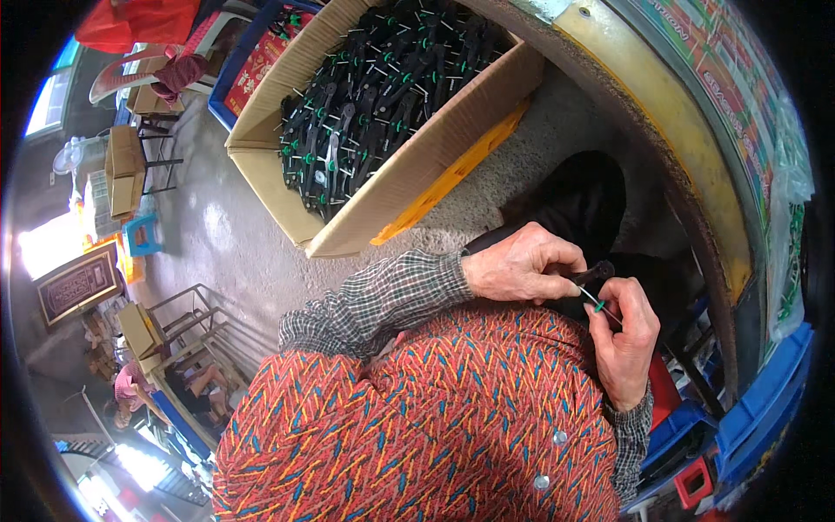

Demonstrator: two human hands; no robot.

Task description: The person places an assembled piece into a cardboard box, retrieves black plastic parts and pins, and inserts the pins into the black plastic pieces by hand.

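My left hand (531,265) is closed in a pinch, thumb and forefinger on a small black part (597,273) whose end pokes out past the fingertips. A thin silver pin (587,295) runs from the left fingertips toward my right hand (628,335). Around this pin sits a small green ring (599,306). The thumb and fingers of my right hand are closed on the pin's other end, beside the ring. Both hands are close together above my lap, and the fingers partly hide where pin and black part meet.
A cardboard box (435,130) full of black parts with silver pins and green rings stands ahead on the floor. A curved table edge (687,165) bounds the right side. Blue crates (765,409) stand at the lower right. Another person (135,391) sits far left.
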